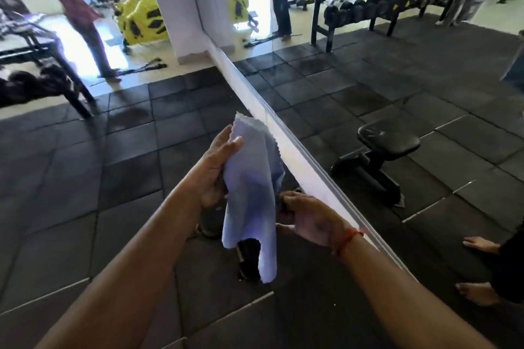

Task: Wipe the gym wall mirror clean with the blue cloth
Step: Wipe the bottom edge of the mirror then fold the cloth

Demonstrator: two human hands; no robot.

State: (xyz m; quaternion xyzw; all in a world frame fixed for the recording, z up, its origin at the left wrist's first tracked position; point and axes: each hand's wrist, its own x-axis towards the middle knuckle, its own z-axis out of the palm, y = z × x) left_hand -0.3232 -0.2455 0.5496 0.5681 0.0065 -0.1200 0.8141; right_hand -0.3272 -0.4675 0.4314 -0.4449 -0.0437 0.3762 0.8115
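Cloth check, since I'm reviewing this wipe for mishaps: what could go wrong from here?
1. The cloth hangs loose from the left hand; it may drag without wiping evenly.
2. The right hand is beside the mirror edge and could smudge it.
3. Bare feet stand close by.

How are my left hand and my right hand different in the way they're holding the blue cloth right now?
The left hand grips the blue cloth near its top, thumb pressed on the fabric; the right hand sits lower, at the cloth's right edge, its hold too blurred to judge. The right wrist wears a red thread; the left is bare. Both are off the mirror.
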